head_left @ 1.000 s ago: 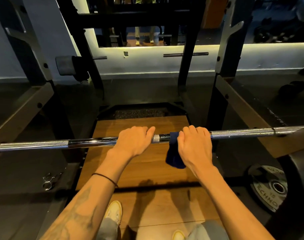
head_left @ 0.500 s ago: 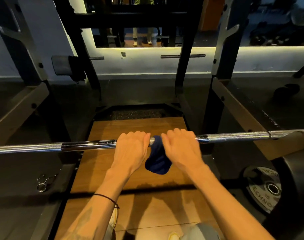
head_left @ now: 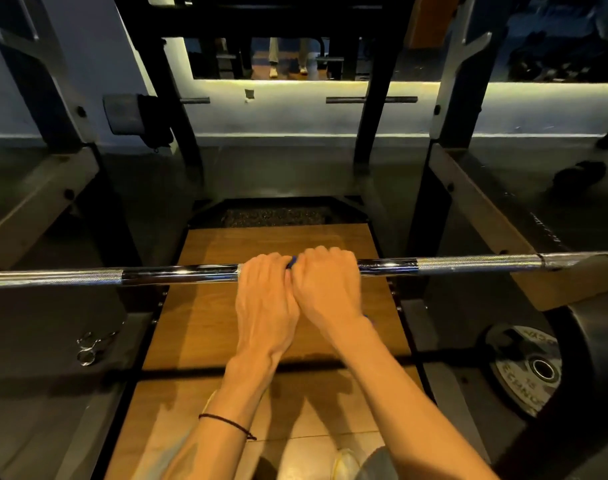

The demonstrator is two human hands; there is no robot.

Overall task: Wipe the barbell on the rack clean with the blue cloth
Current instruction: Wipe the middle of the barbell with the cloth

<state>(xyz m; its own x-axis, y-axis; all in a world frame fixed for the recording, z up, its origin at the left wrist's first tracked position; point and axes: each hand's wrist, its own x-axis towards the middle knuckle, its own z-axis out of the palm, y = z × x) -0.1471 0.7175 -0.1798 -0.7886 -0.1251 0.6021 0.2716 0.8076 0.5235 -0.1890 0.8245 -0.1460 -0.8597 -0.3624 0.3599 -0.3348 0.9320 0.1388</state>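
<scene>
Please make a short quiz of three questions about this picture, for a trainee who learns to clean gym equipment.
1. True or false: the left hand and the right hand touch each other on the long chrome steel barbell.
2. How much of the blue cloth shows? A) it hangs fully open below the bar; B) only a small edge between the hands; C) it lies on the floor.
3. Fill in: the round black weight plate with white lettering lies on the ____ side of the wooden platform.

Key: 1 true; 2 B; 3 right.
</scene>
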